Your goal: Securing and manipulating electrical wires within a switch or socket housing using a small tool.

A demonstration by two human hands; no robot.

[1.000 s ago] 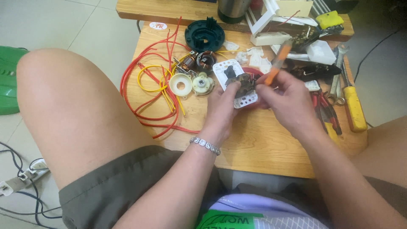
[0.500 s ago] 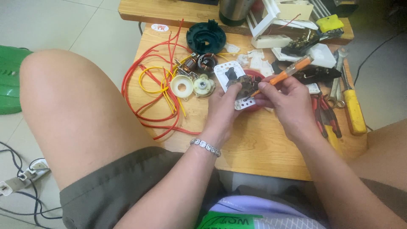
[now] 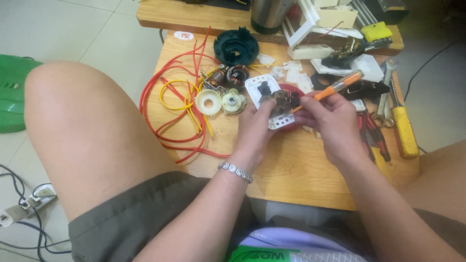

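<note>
From the head camera I saw a pale tiled floor and, in the upper middle of the frame, a low wooden table [image 3: 291, 165] crowded with parts. My left hand [image 3: 255, 128] sat at the centre of the frame, fingers curled around a white perforated plate [image 3: 264, 92] with a dark mechanism on it, pinching its lower edge over a red round part beneath. My right hand [image 3: 330, 121], just right of centre, was pressed together around an orange-handled screwdriver [image 3: 335, 88], whose tip met the dark mechanism on the plate. A silver bracelet [image 3: 235, 171] circled the left wrist.

Left of the hands lay loops of red and yellow wire [image 3: 179, 111], two white gear wheels [image 3: 221, 102] and a small copper-wound motor [image 3: 233, 75]. Above them was a dark green round housing [image 3: 236, 47]. At the right edge of the table I noted a yellow-handled tool [image 3: 404, 131] and red-handled pliers [image 3: 374, 136]. My bare knee filled the left of the frame, a green plastic object [image 3: 12, 97] beyond it.
</note>
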